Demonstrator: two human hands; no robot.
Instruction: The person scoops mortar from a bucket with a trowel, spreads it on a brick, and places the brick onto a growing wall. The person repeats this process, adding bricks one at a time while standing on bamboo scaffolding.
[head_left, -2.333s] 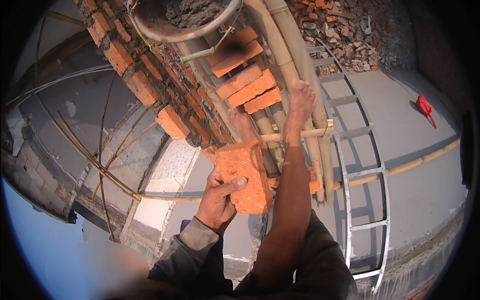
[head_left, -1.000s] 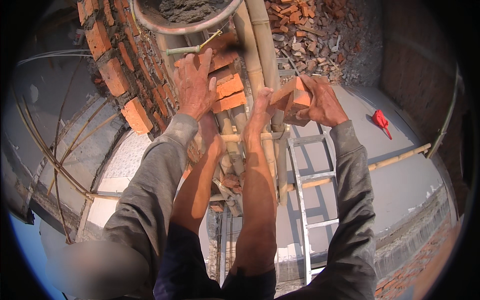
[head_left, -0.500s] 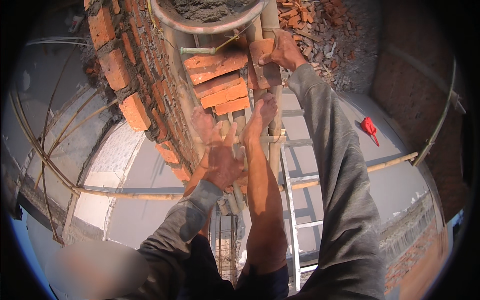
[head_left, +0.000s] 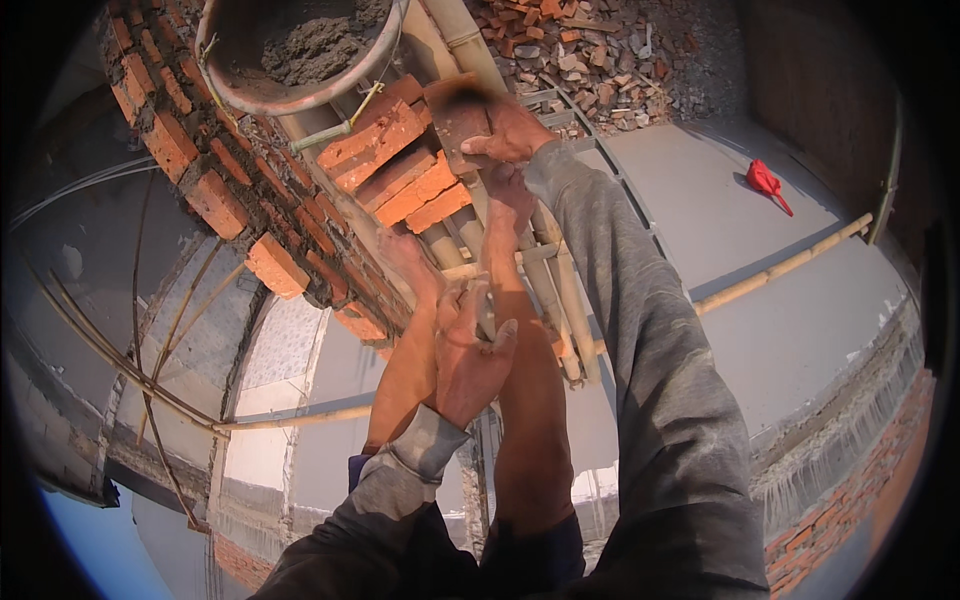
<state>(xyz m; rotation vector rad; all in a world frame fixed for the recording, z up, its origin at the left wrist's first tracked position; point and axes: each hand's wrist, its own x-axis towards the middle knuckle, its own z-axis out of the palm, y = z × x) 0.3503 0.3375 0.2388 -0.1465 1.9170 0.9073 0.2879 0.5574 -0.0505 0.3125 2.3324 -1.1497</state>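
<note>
My right hand [head_left: 507,132] reaches forward and grips a flat reddish brick [head_left: 452,122] by its right side, thumb on its face. The brick is tilted beside a small stack of orange bricks [head_left: 375,140], lying on bamboo poles in front of my bare feet. My left hand [head_left: 472,365] hangs over my shins, fingers apart and loosely bent, with nothing seen in it. Just beyond the stack, a round basin [head_left: 300,104] holds wet grey mortar [head_left: 330,45]. A trowel-like tool with a pale green handle [head_left: 320,138] lies between basin and bricks.
A partly built brick wall [head_left: 215,205] runs along the left. Bamboo poles [head_left: 455,35] support my feet high above a grey floor [head_left: 690,190]. A ladder [head_left: 600,150] stands at right, brick rubble [head_left: 600,60] lies beyond, and a red object [head_left: 765,178] rests below.
The view has turned, shifting the wall and basin leftward. My right hand still grips the brick, now closer against the stack. My left hand's fingers have gone from spread to more bent.
</note>
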